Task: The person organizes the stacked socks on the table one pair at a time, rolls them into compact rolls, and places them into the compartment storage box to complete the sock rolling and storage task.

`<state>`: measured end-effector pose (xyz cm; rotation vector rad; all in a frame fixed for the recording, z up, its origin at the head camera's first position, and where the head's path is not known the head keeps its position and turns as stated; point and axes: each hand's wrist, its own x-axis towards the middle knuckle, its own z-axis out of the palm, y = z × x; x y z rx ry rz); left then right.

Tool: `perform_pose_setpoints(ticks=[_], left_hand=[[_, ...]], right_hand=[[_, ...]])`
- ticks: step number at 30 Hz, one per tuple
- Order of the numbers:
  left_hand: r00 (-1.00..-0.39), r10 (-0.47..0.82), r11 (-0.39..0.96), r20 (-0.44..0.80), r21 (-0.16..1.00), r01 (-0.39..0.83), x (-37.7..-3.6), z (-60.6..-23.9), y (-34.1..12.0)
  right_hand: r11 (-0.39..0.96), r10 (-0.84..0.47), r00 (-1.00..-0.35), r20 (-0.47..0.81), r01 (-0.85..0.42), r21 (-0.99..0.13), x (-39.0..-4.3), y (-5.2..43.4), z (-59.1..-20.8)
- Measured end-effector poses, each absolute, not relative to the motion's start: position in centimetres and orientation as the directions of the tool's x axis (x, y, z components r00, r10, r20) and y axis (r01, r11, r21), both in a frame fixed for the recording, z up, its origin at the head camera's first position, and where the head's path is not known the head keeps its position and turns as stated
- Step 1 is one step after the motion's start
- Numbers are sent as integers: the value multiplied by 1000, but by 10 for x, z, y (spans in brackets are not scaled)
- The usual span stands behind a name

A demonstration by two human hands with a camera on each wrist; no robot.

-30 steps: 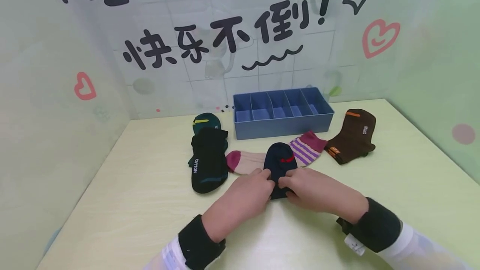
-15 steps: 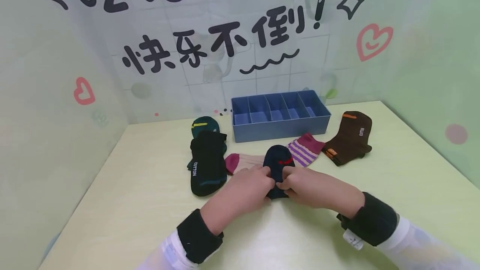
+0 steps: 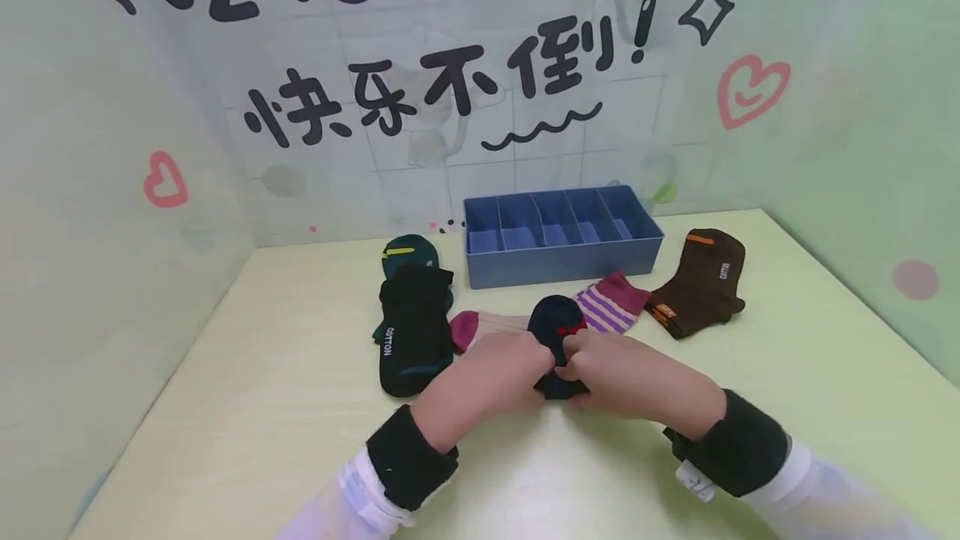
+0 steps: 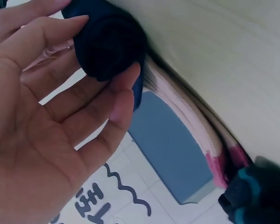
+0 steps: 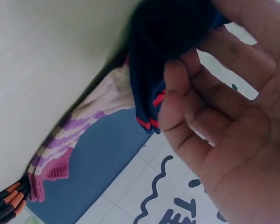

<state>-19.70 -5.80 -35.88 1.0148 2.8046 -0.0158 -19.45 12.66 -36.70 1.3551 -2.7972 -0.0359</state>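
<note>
A navy sock [image 3: 553, 319] with a red mark lies at the table's middle, its near end between both hands. My left hand [image 3: 486, 375] pinches its left side; in the left wrist view, thumb and fingertips close around a rounded, rolled end of the navy sock [image 4: 111, 42]. From the right, my right hand [image 3: 637, 373] grips the same end, and in the right wrist view its fingers curl against the navy sock [image 5: 151, 51] beside the red stripes. Behind it lies a pink sock with purple stripes [image 3: 609, 307], its middle hidden by the navy one.
At the back stands a blue divided box [image 3: 562, 261]. To the left, a black sock [image 3: 415, 332] lies partly over a dark green sock [image 3: 411, 250]. A brown sock [image 3: 703, 282] with orange marks lies at the right. Walls enclose the table's back and sides.
Both hands have moved slightly forward along the navy sock, closer to its red mark, rolling up more of its near end. The other socks and the box stay in place.
</note>
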Motion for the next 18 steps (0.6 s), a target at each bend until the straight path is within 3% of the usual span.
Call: perform_pose_setpoints(ticks=[3,10,18], left_hand=[[-764,622,783,-173,130,608,-200,-359,-61],[-774,611,789,-167,206,579,-206,-360,-66],[-777,611,790,-155,188,584,-210,-362,-66]], right_hand=[[619,-786,-618,21,-785,29,-196,125,-368],[688,-717,-697,-6,-707,-163,-199,126,-368],[656,-740,-669,68,-741,-145,-201,128,-372]])
